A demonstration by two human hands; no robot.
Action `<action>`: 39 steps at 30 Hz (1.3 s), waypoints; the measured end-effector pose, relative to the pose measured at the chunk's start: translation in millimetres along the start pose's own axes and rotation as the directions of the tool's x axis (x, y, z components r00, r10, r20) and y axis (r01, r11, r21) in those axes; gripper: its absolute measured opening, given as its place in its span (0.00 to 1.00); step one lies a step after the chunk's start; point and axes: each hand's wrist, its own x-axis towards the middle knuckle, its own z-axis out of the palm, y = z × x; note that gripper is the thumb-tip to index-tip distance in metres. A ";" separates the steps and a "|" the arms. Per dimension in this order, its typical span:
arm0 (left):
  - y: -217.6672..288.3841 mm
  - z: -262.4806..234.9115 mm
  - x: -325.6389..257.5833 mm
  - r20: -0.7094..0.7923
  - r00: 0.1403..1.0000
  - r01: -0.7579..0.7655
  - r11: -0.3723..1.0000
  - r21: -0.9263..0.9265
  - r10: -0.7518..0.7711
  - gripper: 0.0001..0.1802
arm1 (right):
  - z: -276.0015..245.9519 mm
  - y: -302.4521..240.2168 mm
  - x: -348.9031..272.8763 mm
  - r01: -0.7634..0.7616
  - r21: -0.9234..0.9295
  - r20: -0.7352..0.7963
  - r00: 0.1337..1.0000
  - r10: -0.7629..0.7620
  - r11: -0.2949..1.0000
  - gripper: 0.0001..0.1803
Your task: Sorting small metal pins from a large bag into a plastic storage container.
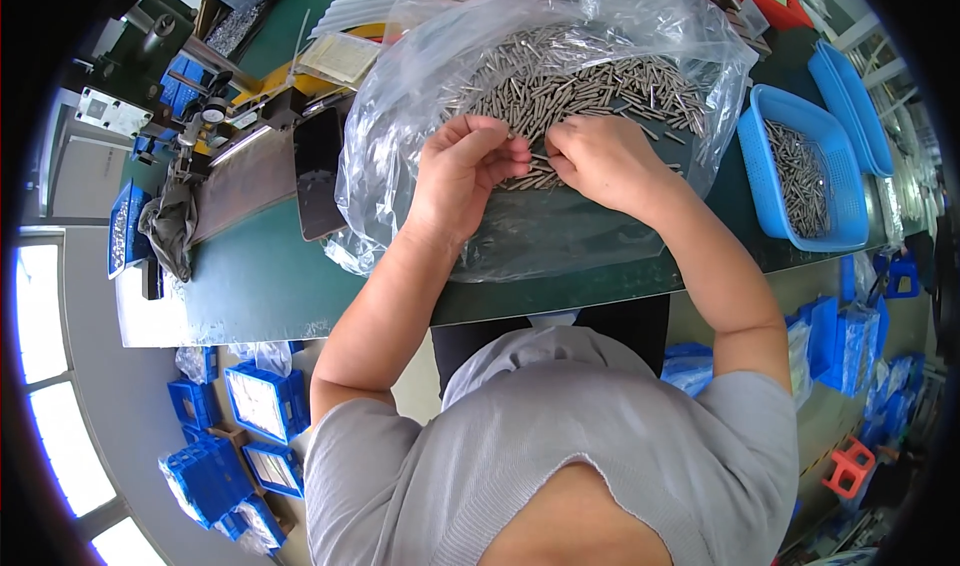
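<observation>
Many slim grey metal pins [540,91] lie in a loose heap on a clear plastic bag [400,106] spread over the table. At the heap's near left edge is my left hand [465,171], thumb and forefinger pinched together with the other fingers curled. A small bright tip shows at that pinch, too small to name. Just to its right, my right hand [610,161] reaches palm down over the near side of the pins, its fingertips drawn together. Whatever those fingers grip is hidden. A narrow gap separates the two hands.
A blue basket [760,166] of similar pins stands at the right, beside another blue tray [850,106]. Left of the bag lies a dark phone-like slab [319,171]. A metal bench fixture [205,106] stands farther left. The green table's near edge [400,328] runs before me.
</observation>
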 end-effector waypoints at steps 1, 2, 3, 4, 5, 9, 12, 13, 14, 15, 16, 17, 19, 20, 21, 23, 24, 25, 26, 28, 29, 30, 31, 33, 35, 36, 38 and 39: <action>-0.5 -0.3 0.4 0.006 1.000 0.000 1.000 0.012 0.000 0.04 | -1.0 -3.1 -1.4 -0.003 0.000 -0.003 1.000 0.003 1.000 0.05; -0.9 -0.9 0.3 0.007 1.000 -0.001 1.000 0.024 0.001 0.04 | -2.3 -9.5 -3.7 -0.005 -0.100 -0.025 1.000 0.002 0.995 0.05; -0.9 -1.0 0.2 0.007 1.000 -0.001 1.000 0.026 0.001 0.04 | -2.8 -14.1 -5.1 -0.008 -0.198 -0.047 0.999 -0.001 0.980 0.04; -0.7 -1.1 0.1 -0.001 1.000 -0.001 1.000 0.026 0.001 0.04 | 2.0 -15.3 -6.0 0.024 -0.263 -0.046 0.998 -0.037 0.965 0.04; -0.7 -0.8 0.6 -0.006 1.000 0.000 1.000 0.026 0.000 0.04 | 2.4 -15.5 -5.8 0.020 -0.263 -0.048 0.998 -0.034 0.964 0.04; -1.2 -1.3 2.1 0.019 1.000 0.005 0.999 0.045 -0.006 0.04 | -3.2 -1.7 -4.5 0.057 -0.069 -0.078 0.995 -0.063 0.996 0.05; -1.2 -2.4 1.6 0.033 0.999 0.011 0.998 0.054 -0.013 0.04 | -19.0 8.6 1.0 -0.107 0.422 0.084 0.993 0.078 0.900 0.05; -0.5 -3.6 0.8 0.078 0.997 0.018 0.997 0.082 -0.024 0.04 | -26.6 8.3 2.3 -0.224 0.614 0.195 0.972 0.129 0.757 0.05; -0.4 -2.9 1.2 0.128 0.991 0.025 0.994 0.109 -0.039 0.05 | -27.0 11.0 1.6 -0.226 0.613 0.195 0.972 0.133 0.757 0.05; -1.0 -1.8 1.3 0.131 0.991 0.027 0.994 0.109 -0.041 0.05 | -26.8 14.5 1.4 -0.197 0.711 0.190 0.978 0.084 0.675 0.05; -2.0 -0.3 1.1 0.147 0.988 0.031 0.991 0.127 -0.050 0.05 | -26.0 17.7 1.4 -0.167 0.797 0.180 0.983 0.037 0.580 0.05; -2.8 0.6 0.8 0.161 0.985 0.035 0.989 0.145 -0.058 0.06 | -24.6 18.4 2.5 -0.128 0.823 0.161 0.987 -0.011 0.554 0.06; -2.9 2.5 -0.2 0.172 0.984 0.024 0.984 0.176 -0.055 0.06 | -27.2 17.3 1.8 -0.240 0.841 0.274 0.962 0.002 0.485 0.06; -2.6 3.3 -0.8 0.182 0.982 0.012 0.978 0.206 -0.050 0.06 | -28.8 16.0 2.0 -0.350 0.841 0.383 0.924 0.003 0.412 0.07; -2.3 4.0 -1.2 0.181 0.982 0.011 0.979 0.206 -0.050 0.06 | -28.6 15.9 2.2 -0.350 0.841 0.383 0.924 0.003 0.412 0.07; -2.0 5.4 -1.7 0.185 0.982 -0.024 0.953 0.301 -0.034 0.05 | -28.1 16.4 2.2 -0.438 0.862 0.458 0.889 -0.019 0.254 0.08; -2.2 5.8 -2.1 0.185 0.982 -0.025 0.953 0.300 -0.033 0.05 | -27.4 17.2 2.0 -0.438 0.862 0.457 0.889 -0.019 0.254 0.08; -2.5 6.2 -2.7 0.203 0.979 -0.061 0.939 0.339 -0.010 0.05 | -26.0 18.5 1.9 -0.458 0.863 0.478 0.877 -0.050 0.216 0.08; -2.4 6.4 -3.3 0.221 0.975 -0.097 0.921 0.376 0.012 0.05 | -24.8 19.7 2.0 -0.477 0.861 0.496 0.864 -0.083 0.176 0.08; -2.8 5.2 -2.8 0.248 0.968 -0.135 0.904 0.405 0.033 0.05 | -23.1 23.2 3.1 -0.497 0.856 0.513 0.851 -0.111 0.143 0.07; -3.3 4.7 -2.5 0.275 0.960 -0.172 0.885 0.432 0.052 0.05 | -22.8 25.1 3.5 -0.519 0.848 0.530 0.837 -0.139 0.109 0.07; -3.3 5.0 -2.6 0.276 0.960 -0.172 0.886 0.431 0.052 0.05 | -23.5 26.9 3.5 -0.519 0.848 0.530 0.837 -0.137 0.109 0.07; -3.1 5.4 -2.9 0.274 0.960 -0.178 0.886 0.428 0.060 0.05 | -24.6 28.7 3.4 -0.531 0.846 0.533 0.838 -0.116 0.051 0.07; -1.3 6.9 -3.9 0.273 0.960 -0.185 0.886 0.426 0.070 0.05 | -26.2 30.7 3.2 -0.532 0.846 0.531 0.846 -0.055 -0.014 0.07; 1.8 7.6 -4.9 0.238 0.971 -0.114 0.906 0.407 0.015 0.06 | -29.8 23.5 2.7 -0.481 0.876 0.482 0.876 -0.004 0.041 0.07; 2.1 7.5 -4.9 0.237 0.971 -0.116 0.906 0.407 0.018 0.06 | -31.8 17.0 2.5 -0.430 0.897 0.428 0.903 0.044 0.097 0.07; 1.9 8.5 -4.7 0.211 0.977 -0.055 0.940 0.337 -0.019 0.06 | -23.2 8.2 3.2 -0.241 0.890 0.219 0.971 0.100 0.388 0.07; 1.9 8.3 -3.5 0.212 0.977 -0.055 0.940 0.337 -0.018 0.06 | -15.1 6.6 4.2 -0.112 0.844 0.075 0.993 0.091 0.525 0.07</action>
